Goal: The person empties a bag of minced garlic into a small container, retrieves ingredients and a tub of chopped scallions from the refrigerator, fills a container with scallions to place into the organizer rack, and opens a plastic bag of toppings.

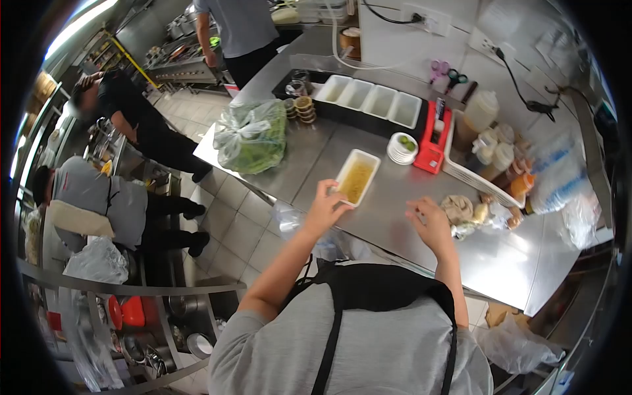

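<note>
A white rectangular container [357, 178] with a yellowish, grainy content rests on the steel table. My left hand [324, 208] is at its near left corner, fingers and thumb holding the rim. Over the table to the right, my right hand [429, 225] is empty, its fingers slightly bent and apart. Just beyond that hand is a crumpled beige cloth [457, 208]. Small white dishes [401, 150] with green pieces on top are stacked right of the container.
A bag of greens [251, 137] sits at the left. Behind are white bins [357, 95], a red device [431, 148] and a basket [454, 164] of bottles. Plastic bags [563, 174] lie at the right edge. Several people stand at the left and back.
</note>
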`<state>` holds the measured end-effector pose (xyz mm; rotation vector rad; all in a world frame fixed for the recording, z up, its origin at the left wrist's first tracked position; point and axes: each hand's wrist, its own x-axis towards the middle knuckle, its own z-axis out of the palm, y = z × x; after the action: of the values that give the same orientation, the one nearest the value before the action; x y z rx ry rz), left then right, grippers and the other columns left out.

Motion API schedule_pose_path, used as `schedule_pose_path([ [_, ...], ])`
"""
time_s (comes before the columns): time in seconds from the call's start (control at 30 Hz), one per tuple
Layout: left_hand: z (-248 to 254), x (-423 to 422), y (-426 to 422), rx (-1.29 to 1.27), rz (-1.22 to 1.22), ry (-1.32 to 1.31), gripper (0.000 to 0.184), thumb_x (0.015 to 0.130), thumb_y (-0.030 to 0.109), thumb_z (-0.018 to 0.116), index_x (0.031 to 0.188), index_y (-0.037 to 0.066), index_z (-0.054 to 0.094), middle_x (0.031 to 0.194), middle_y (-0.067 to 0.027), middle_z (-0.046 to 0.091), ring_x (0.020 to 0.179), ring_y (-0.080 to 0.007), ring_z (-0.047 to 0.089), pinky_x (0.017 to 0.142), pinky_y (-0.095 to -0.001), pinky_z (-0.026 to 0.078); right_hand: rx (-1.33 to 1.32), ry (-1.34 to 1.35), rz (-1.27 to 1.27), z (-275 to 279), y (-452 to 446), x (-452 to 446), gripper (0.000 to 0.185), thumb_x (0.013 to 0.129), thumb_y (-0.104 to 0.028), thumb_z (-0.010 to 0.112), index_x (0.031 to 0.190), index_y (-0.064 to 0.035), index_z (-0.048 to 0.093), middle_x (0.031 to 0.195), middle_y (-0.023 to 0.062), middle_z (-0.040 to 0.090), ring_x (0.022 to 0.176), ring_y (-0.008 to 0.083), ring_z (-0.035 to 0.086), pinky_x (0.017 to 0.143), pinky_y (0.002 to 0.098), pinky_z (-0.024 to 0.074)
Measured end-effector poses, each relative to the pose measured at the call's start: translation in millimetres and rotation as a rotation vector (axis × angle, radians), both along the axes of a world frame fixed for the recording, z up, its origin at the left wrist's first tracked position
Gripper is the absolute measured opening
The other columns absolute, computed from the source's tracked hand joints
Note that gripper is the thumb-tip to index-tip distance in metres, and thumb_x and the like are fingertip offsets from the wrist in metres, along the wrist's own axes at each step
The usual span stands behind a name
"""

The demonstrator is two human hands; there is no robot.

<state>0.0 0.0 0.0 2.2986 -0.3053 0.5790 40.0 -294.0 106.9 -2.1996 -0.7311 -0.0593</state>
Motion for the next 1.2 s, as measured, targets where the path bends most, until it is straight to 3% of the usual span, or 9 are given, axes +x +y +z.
schedule_pose_path([
  [0.17,72,4,20,-0.243,-0.038,0.169,0.046,0.069,0.033,0.079,0.102,0.007,0.060,0.125,-0.0159,0.039,0.118,-0.0325,0.042,0.095,-0.0400,0.040,-0.023,0.100,0.068,-2,67,8,0.024,0.079,-0.011,0.065,0.100,-0.0019,0.063,0.091,0.0138,0.058,0.079,0.0288,0.060,0.069,0.0360,0.0477],
  [0.3,85,27,93,0.262,0.392,-0.278,0.043,0.075,0.027,0.073,0.108,0.006,0.056,0.119,-0.0154,0.047,0.119,-0.0380,0.042,0.101,-0.0472,0.033,0.029,0.096,-0.030,-5,97,19,0.027,0.080,-0.013,0.065,0.104,-0.0010,0.061,0.095,0.0144,0.058,0.076,0.0280,0.062,0.068,0.0363,0.0487],
  [0.43,106,50,168,0.385,0.784,-0.259,0.036,0.077,0.023,0.067,0.104,0.001,0.056,0.122,-0.0190,0.048,0.120,-0.0379,0.043,0.100,-0.0496,0.034,-0.026,0.203,-0.228,-17,115,36,0.043,0.081,-0.022,0.066,0.114,0.0023,0.054,0.100,0.0187,0.060,0.077,0.0285,0.063,0.069,0.0373,0.0496],
  [0.53,118,61,201,0.241,0.978,0.161,0.044,0.076,0.029,0.069,0.106,-0.001,0.056,0.116,-0.0211,0.054,0.113,-0.0344,0.051,0.093,-0.0479,0.040,-0.201,0.455,-0.261,-7,135,45,0.061,0.080,-0.032,0.067,0.125,0.0030,0.045,0.102,0.0237,0.060,0.083,0.0325,0.064,0.072,0.0396,0.0497],
  [0.8,123,65,278,-0.146,0.672,0.545,0.081,0.066,0.047,0.077,0.111,-0.016,0.053,0.107,-0.0262,0.061,0.101,-0.0308,0.059,0.088,-0.0381,0.044,-0.138,0.393,-0.271,-27,154,51,0.072,0.081,-0.042,0.062,0.131,0.0038,0.039,0.115,0.0268,0.057,0.104,0.0388,0.057,0.088,0.0430,0.0453],
  [0.9,3,84,408,-0.541,0.416,0.310,0.069,0.076,0.034,0.072,0.124,-0.009,0.046,0.111,-0.0160,0.059,0.099,-0.0254,0.055,0.088,-0.0352,0.043,-0.174,0.326,-0.351,-30,149,39,0.070,0.081,-0.042,0.062,0.130,0.0020,0.040,0.124,0.0255,0.051,0.110,0.0370,0.054,0.090,0.0428,0.0446],
  [0.93,84,83,354,-0.542,0.515,0.427,0.054,0.078,0.025,0.067,0.119,-0.005,0.051,0.107,-0.0122,0.060,0.097,-0.0241,0.055,0.087,-0.0340,0.042,-0.191,0.269,-0.400,-27,142,37,0.067,0.081,-0.040,0.062,0.129,0.0014,0.041,0.122,0.0241,0.051,0.107,0.0369,0.054,0.088,0.0430,0.0450],
  [1.07,117,82,369,-0.973,0.360,0.368,0.044,0.079,0.018,0.056,0.116,-0.004,0.055,0.107,-0.0166,0.059,0.093,-0.0261,0.056,0.084,-0.0366,0.043,-0.121,0.168,-0.505,-8,106,-14,0.057,0.082,-0.033,0.063,0.125,0.0003,0.045,0.109,0.0196,0.053,0.097,0.0370,0.057,0.083,0.0438,0.0456],
  [1.2,134,76,345,-0.832,0.389,0.184,0.046,0.079,0.022,0.059,0.117,-0.003,0.054,0.109,-0.0154,0.058,0.096,-0.0247,0.056,0.086,-0.0363,0.043,-0.063,0.103,-0.674,2,49,-69,0.049,0.082,-0.028,0.063,0.121,-0.0005,0.049,0.104,0.0181,0.053,0.092,0.0364,0.057,0.079,0.0439,0.0458],
])
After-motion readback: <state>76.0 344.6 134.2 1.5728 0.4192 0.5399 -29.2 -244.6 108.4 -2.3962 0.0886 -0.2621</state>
